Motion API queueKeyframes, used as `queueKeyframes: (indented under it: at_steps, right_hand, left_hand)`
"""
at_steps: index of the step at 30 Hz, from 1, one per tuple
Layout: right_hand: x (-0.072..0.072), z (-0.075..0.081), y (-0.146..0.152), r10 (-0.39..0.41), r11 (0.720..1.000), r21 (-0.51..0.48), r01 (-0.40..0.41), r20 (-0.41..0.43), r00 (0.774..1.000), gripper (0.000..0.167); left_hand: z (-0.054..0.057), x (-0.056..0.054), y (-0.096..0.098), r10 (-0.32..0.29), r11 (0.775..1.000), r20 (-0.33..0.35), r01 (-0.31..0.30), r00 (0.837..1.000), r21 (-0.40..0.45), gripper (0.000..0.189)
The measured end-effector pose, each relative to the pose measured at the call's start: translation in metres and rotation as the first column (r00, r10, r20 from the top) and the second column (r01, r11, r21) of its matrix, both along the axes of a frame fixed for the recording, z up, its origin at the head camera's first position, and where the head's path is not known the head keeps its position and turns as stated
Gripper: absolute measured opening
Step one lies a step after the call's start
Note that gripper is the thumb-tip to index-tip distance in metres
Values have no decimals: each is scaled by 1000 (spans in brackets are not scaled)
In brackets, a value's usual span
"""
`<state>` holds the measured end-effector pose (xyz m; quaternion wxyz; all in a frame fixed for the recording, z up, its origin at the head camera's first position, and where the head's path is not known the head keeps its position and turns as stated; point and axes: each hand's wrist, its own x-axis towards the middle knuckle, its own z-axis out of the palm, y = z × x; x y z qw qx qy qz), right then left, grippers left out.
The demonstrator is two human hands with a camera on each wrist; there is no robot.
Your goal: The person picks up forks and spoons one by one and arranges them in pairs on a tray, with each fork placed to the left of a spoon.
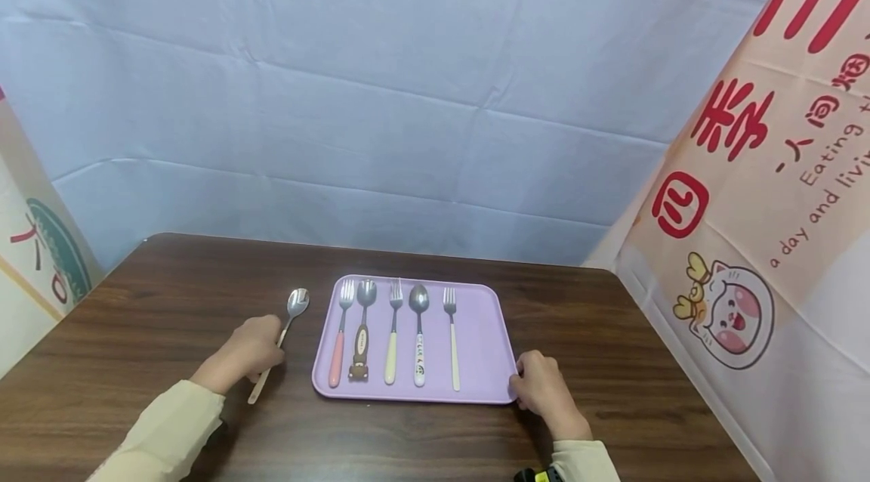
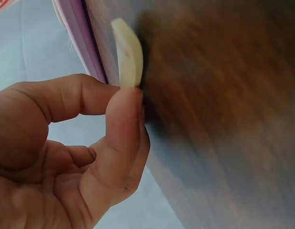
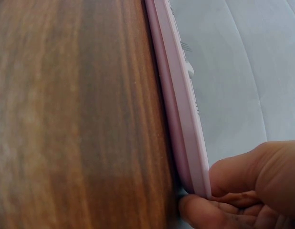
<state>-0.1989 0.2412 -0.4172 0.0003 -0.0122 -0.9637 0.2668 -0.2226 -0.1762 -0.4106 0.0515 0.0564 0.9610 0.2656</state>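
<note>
In the head view my left hand (image 1: 253, 347) pinches a spoon (image 1: 297, 303) with a pale handle, left of the tray. The left wrist view shows that handle (image 2: 130, 57) standing out past the thumb and fingertips, close to the table. My right hand (image 1: 546, 390) holds the near right corner of a lilac tray (image 1: 485, 346). In the right wrist view the thumb is on the tray's rim (image 3: 193, 143), with fingers below it. On the tray lie a pink-handled fork (image 1: 337, 357), a brown bear-handled spoon (image 1: 360, 350), a cream-handled fork (image 1: 390, 357), a patterned spoon (image 1: 419, 357) and a white-handled fork (image 1: 455, 357).
The dark wooden table (image 1: 632, 391) carries the tray near its middle. A pale blue cloth (image 1: 381, 104) hangs behind the table. On the right hangs a printed cloth (image 1: 802, 240) with red characters and a cartoon cat.
</note>
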Motion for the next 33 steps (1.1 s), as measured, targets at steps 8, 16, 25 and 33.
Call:
queueKeyframes:
  at_steps: [8, 16, 25, 33]
  right_hand:
    - [0, -1, 0, 6, 1000, -2, -6, -2, 1000, 7]
    - [-1, -1, 0, 9, 1000, -6, -10, -9, 1000, 9]
    - [0, -1, 1, 14, 1000, -7, -14, -12, 1000, 9]
    - [0, -2, 1, 16, 1000, -3, -16, -11, 1000, 10]
  left_hand:
    - [3, -1, -4, 22, 993, -27, -25, 999, -116, 13]
    - [6, -2, -3, 24, 995, -43, -28, 999, -97, 13]
    - [8, 0, -1, 48, 999, 11, -47, 999, -19, 16]
    - [7, -1, -2, 49, 999, 18, -49, 999, -15, 16]
